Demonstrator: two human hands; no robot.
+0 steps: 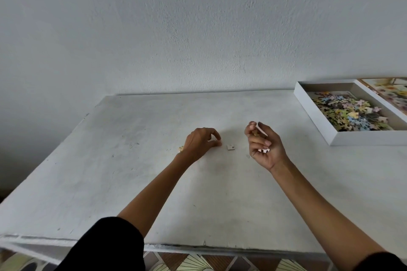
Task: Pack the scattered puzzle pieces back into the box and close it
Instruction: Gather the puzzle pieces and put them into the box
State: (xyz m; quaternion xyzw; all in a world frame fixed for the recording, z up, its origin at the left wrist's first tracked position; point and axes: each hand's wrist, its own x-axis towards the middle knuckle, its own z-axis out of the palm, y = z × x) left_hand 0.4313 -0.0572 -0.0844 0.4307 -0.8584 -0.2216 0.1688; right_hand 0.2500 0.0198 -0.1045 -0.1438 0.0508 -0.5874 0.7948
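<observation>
box: shallow white cardboard box, right edge cropped, heaped pastel jigsaw pieces
left hand: left of box, fingers pinched nearly closed beside grey cardboard piece, holding nothing
right hand: cupped loosely around small pieces, blurry

The white box sits open at the table's far right, heaped with pastel puzzle pieces. One loose piece lies pale side up mid-table; another lies further left.

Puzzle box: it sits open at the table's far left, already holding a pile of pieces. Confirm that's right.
Not quite. The head view shows the puzzle box at the table's far right, not its far left. The rest holds: it sits open, with a pile of pieces already inside.
</observation>
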